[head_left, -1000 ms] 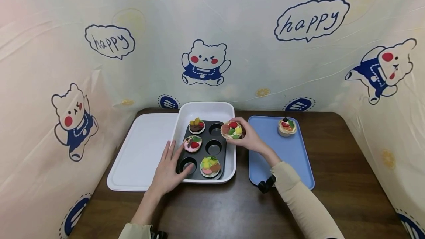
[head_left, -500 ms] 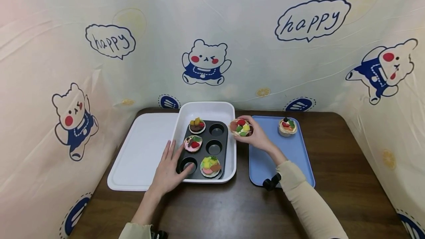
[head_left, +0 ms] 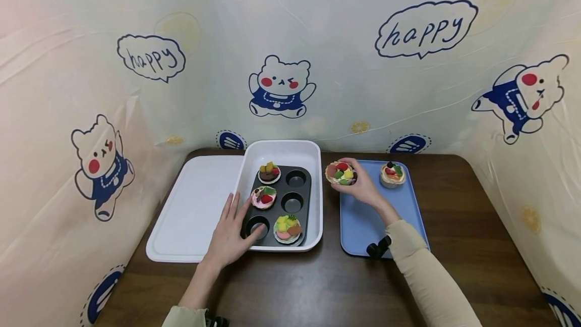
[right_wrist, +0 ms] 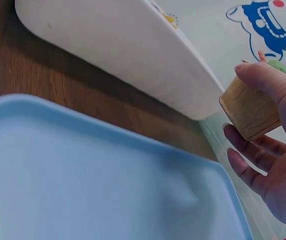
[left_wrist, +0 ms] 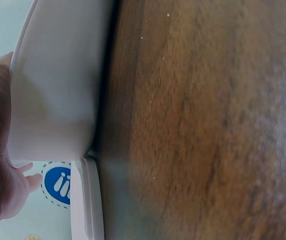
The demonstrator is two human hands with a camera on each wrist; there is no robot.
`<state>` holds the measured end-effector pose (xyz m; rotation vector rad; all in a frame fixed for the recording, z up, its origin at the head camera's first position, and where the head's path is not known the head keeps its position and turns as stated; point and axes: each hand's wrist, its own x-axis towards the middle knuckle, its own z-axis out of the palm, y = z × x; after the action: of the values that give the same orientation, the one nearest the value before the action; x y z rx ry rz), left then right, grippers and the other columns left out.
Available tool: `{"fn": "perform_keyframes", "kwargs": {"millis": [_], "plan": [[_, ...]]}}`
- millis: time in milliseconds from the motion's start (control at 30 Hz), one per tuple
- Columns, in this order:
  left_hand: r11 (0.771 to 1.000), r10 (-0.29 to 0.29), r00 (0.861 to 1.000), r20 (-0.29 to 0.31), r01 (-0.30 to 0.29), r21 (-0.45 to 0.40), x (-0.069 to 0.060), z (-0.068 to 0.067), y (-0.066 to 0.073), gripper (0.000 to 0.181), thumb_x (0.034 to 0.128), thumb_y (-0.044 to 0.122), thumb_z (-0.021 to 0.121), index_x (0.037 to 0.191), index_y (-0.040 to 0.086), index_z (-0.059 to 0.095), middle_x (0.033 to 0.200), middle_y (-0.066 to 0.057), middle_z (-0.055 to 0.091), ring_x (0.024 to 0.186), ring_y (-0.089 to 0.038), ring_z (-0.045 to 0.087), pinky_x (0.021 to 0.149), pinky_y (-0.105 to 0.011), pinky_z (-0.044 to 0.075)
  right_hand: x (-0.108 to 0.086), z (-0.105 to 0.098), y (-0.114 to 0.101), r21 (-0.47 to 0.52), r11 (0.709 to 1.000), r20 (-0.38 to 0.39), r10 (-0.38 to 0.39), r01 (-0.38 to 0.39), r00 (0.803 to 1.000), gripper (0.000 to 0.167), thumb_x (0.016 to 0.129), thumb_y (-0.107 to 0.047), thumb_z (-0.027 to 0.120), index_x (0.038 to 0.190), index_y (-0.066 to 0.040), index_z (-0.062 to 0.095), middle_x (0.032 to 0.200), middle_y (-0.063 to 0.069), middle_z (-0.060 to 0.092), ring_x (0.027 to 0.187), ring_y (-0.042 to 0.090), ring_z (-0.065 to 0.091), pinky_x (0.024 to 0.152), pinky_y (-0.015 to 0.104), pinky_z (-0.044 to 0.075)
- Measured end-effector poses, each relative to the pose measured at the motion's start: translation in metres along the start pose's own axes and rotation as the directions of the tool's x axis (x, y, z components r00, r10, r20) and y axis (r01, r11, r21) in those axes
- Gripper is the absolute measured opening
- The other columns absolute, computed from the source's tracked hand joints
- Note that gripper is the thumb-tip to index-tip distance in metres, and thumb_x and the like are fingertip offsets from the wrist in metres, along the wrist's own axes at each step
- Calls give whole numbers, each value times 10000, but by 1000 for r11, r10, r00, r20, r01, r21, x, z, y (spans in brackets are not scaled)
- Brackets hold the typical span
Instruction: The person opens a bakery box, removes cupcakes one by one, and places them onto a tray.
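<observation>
Head: held cupcake (head_left: 340, 173) moved rightward, height unclear.

Table (head_left: 290, 286): dark brown wood, visible grain, rounded far corners, soft sheen near the front.
Flat white tray (head_left: 190, 211): lies at left, shallow, rounded corners.
Deep white tray (head_left: 281, 153): stands at centre, high-walled, just beside the flat one.
Blue tray (head_left: 363, 221): lies at right, low-rimmed; strip of wood between it and the deep one.

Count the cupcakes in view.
5: the brown cupcake, pink cupcake and yellow-topped cupcake in the dark pan, one cupcake in the right hand, another cupcake on the blue tray.
</observation>
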<state>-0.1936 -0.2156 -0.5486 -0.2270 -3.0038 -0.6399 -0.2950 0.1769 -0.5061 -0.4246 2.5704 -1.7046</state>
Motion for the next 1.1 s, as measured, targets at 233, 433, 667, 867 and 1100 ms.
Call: {"fn": "perform_keyframes", "kwargs": {"millis": [233, 433, 667, 867, 1100], "plan": [[1000, -5, 1000, 2, 5, -5, 0, 0, 0, 939, 968, 649, 679, 1729, 191, 372, 1858, -174, 162, 1736, -431, 87, 1298, -745, 307, 1, -8, 18, -32, 999, -42, -9, 8, 999, 722, 908, -29, 867, 1521, 36, 490, 1462, 317, 601, 1313, 462, 619, 1129, 578, 525], [1000, 5, 1000, -13, -5, -5, -1, 1, -2, 939, 966, 660, 676, 1720, 180, 388, 1850, -187, 183, 1732, -437, 104, 1295, -745, 315, 9, -11, 48, -84, 996, -63, 21, -26, 998, 758, 921, -79, 870, 1552, -7, 456, 1513, 306, 573, 1370, 461, 596, 1169, 609, 508], [1000, 3, 1000, -12, -3, -2, -2, 1, -1, 940, 966, 659, 680, 1720, 179, 387, 1850, -190, 182, 1729, -442, 105, 1287, -757, 315, 8, -14, 53, -99, 993, -58, 62, -68, 996, 773, 933, -103, 863, 1578, -10, 449, 1535, 316, 557, 1414, 482, 568, 1212, 646, 478], [1000, 4, 1000, -15, -4, -4, -2, 1, -1, 935, 968, 652, 680, 1719, 178, 390, 1849, -190, 189, 1730, -441, 109, 1292, -749, 315, 9, -14, 58, -163, 985, -82, 50, -63, 995, 759, 934, -121, 859, 1567, 8, 462, 1511, 337, 584, 1401, 504, 583, 1210, 668, 469], [1000, 6, 1000, -13, -6, -6, -1, 0, -1, 938, 965, 655, 677, 1720, 179, 390, 1850, -185, 186, 1735, -429, 101, 1308, -733, 307, 9, -14, 64, -222, 971, -102, 69, -90, 992, 750, 942, -138, 855, 1567, -3, 463, 1512, 330, 603, 1405, 500, 595, 1216, 661, 466]]}}
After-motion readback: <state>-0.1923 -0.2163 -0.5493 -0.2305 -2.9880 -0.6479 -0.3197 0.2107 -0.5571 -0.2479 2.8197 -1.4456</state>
